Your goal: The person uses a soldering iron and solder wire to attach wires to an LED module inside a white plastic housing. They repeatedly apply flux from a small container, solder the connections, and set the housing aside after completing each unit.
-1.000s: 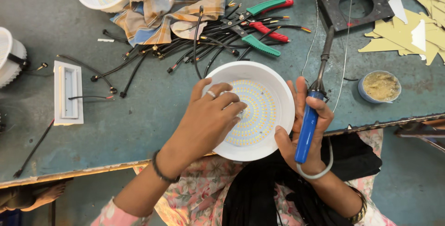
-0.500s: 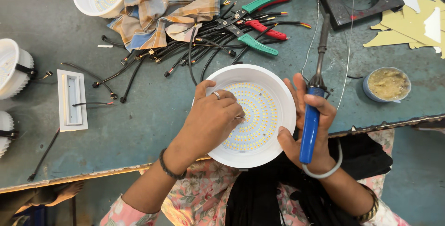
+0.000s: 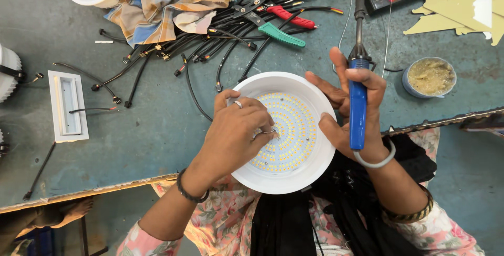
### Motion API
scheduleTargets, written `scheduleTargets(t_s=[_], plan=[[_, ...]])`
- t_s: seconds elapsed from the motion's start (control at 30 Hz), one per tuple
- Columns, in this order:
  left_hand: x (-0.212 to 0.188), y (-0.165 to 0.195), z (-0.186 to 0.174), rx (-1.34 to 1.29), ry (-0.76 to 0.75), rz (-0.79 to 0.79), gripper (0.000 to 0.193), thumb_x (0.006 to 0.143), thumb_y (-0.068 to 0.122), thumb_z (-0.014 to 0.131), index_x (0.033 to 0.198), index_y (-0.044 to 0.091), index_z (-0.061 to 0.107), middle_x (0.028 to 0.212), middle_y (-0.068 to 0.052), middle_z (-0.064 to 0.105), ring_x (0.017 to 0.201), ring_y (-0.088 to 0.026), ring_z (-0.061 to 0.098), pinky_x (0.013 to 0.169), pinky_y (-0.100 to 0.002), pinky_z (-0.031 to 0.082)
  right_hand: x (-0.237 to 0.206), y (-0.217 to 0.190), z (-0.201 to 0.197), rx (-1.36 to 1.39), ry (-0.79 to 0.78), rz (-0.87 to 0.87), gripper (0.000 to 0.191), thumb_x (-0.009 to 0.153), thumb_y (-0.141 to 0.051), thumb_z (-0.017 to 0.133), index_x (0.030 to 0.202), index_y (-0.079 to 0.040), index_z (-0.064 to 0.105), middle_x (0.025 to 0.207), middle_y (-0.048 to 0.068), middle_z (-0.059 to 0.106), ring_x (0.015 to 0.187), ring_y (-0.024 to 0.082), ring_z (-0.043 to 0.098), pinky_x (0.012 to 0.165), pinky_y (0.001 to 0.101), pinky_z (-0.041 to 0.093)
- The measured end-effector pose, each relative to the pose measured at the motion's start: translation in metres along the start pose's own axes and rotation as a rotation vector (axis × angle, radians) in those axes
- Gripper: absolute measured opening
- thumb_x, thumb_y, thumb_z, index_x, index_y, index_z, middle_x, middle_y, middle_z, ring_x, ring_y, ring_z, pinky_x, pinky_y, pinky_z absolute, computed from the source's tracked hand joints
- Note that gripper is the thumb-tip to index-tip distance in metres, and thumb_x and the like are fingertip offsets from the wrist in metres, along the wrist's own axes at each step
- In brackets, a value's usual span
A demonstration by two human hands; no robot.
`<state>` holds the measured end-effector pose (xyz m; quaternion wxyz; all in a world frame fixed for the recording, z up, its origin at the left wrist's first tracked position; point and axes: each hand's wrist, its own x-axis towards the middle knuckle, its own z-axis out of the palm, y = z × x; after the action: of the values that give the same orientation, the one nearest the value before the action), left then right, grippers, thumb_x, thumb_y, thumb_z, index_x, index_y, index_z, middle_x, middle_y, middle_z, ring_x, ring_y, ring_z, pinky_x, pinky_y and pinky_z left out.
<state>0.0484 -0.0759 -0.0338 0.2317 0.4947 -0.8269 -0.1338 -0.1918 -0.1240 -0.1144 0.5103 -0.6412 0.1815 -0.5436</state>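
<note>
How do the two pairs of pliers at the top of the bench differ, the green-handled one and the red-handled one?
The green pliers are larger, their handles spread wide across the pile of black cables; the red pliers are smaller and their handles sit closer together. The green handles are teal-green; the red ones are bright red. Both lie flat on the bench, crossing each other, untouched by either hand.

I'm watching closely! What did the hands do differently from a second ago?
The right hand raised the blue soldering iron a little, so it stands upright beside the round white lamp. The left hand slid further over the lamp's yellow dots. Both grips stayed; the pliers and cables lie unmoved.
</note>
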Motion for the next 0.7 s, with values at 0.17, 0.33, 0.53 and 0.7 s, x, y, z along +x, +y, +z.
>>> scheduleTargets(t_s=[0.17, 0.33, 0.53, 0.7], plan=[[-0.007, 0.001, 0.004, -0.078, 0.029, -0.053, 0.011, 0.079, 0.017, 0.081, 0.076, 0.014, 0.070, 0.095, 0.005, 0.076, 0.111, -0.016, 0.067, 0.107, -0.048, 0.025, 0.003, 0.004, 0.001, 0.017, 0.022, -0.015, 0.077, 0.089, 0.019, 0.056, 0.146, -0.021, 0.022, 0.172, 0.024, 0.015, 0.143, 0.039, 0.054, 0.115, 0.0447, 0.055], [-0.014, -0.008, 0.001, -0.157, 0.006, -0.050, 0.005, 0.083, 0.011, 0.078, 0.086, 0.014, 0.075, 0.099, 0.004, 0.079, 0.122, -0.018, 0.068, 0.110, -0.050, 0.023, 0.002, 0.006, 0.004, -0.002, 0.060, -0.004, 0.078, 0.090, 0.020, 0.057, 0.147, -0.020, 0.021, 0.173, 0.024, 0.015, 0.142, 0.039, 0.056, 0.114, 0.0433, 0.057], [-0.020, -0.006, 0.017, -0.181, 0.202, -0.124, 0.007, 0.084, 0.010, 0.081, 0.084, 0.013, 0.074, 0.092, 0.002, 0.079, 0.101, -0.017, 0.077, 0.116, -0.050, 0.033, 0.003, 0.010, 0.004, -0.053, 0.098, -0.004, 0.079, 0.088, 0.020, 0.058, 0.147, -0.018, 0.020, 0.175, 0.030, 0.016, 0.137, 0.038, 0.058, 0.112, 0.0428, 0.057], [-0.020, -0.012, 0.016, -0.372, 0.486, -0.287, 0.009, 0.088, 0.009, 0.082, 0.087, 0.011, 0.073, 0.097, -0.003, 0.078, 0.109, -0.021, 0.077, 0.124, -0.051, 0.035, 0.001, 0.010, 0.004, -0.016, 0.109, 0.012, 0.078, 0.088, 0.020, 0.057, 0.146, -0.016, 0.019, 0.175, 0.032, 0.015, 0.142, 0.038, 0.059, 0.115, 0.0441, 0.057]])
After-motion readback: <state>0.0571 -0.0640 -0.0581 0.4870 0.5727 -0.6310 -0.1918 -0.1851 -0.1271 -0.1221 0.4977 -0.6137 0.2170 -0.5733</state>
